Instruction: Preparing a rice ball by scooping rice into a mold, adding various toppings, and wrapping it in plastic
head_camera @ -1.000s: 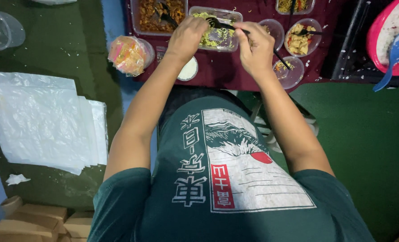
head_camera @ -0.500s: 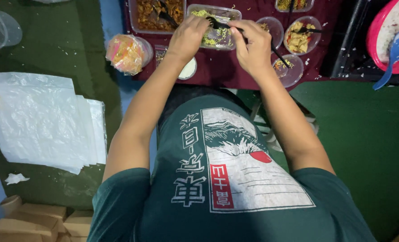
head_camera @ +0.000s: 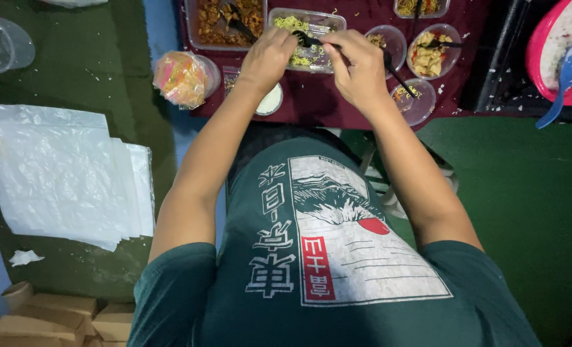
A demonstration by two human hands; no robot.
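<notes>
Head view: both hands, left hand (head_camera: 268,56) and right hand (head_camera: 358,64), clench 1 black spoon (head_camera: 306,40) over the noodle tray (head_camera: 329,18) (clear plastic).

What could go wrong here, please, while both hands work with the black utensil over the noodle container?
Noodles could slip off the black utensil that the right hand and left hand hold over the clear noodle container, adding to the crumbs already on the maroon cloth. The right wrist also passes close to a small round cup with a utensil sticking out, so a sideways move might tip it.
</notes>
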